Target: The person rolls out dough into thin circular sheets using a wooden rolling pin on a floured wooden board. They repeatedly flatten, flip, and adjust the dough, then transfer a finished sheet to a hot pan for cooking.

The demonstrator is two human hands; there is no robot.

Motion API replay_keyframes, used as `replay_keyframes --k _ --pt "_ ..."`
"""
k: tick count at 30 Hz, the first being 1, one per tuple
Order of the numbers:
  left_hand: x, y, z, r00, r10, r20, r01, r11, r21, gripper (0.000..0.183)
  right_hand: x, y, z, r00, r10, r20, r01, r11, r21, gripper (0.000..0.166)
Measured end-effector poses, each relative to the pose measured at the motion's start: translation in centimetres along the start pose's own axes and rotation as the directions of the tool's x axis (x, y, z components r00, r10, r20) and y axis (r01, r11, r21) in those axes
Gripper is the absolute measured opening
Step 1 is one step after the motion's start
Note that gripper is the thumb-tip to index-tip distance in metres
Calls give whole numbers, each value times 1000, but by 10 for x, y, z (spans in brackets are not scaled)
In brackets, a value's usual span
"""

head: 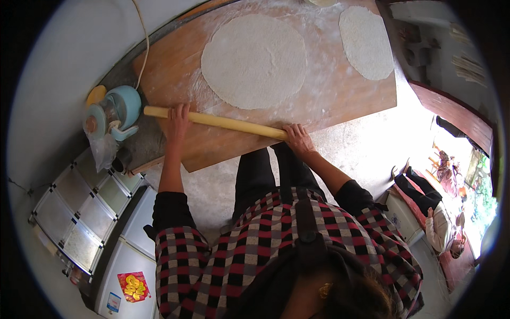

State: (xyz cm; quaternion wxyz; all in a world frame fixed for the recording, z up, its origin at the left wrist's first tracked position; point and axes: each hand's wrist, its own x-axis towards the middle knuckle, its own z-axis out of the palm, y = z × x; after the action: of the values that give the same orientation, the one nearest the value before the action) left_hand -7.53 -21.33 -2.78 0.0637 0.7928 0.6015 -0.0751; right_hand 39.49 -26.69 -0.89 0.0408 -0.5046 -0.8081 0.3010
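Note:
A pale wooden rolling pin [235, 125] lies across the near part of a floured wooden board [346, 99]. My left hand [179, 121] is wrapped over it near its left end. Its right end sits in my right hand [299, 138], close to the board's front edge. Just beyond the pin, a large, roughly round sheet of dough [255, 62] is spread flat, apart from the pin. A smaller oval dough sheet [366, 43] lies at the board's far right. Part of another pale piece [321, 2] is cut off by the top of the view.
Left of the board stand a light-blue electric kettle [124, 107] with a cord and a clear plastic bag [104, 149]. A panelled cabinet [85, 203] and a white refrigerator [127, 271] line the left side. At right, a person [440, 223] sits near the bright doorway.

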Motion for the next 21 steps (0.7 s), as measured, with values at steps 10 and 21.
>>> replay_keyframes --k 10,21 --pt "-33 19 -9 956 -246 161 277 938 -209 36 136 8 -106 921 -218 -324 98 932 -348 26" --pt "138 -24 21 892 -433 -127 388 880 -272 39 159 13 -109 882 194 -430 -187 981 58 55"
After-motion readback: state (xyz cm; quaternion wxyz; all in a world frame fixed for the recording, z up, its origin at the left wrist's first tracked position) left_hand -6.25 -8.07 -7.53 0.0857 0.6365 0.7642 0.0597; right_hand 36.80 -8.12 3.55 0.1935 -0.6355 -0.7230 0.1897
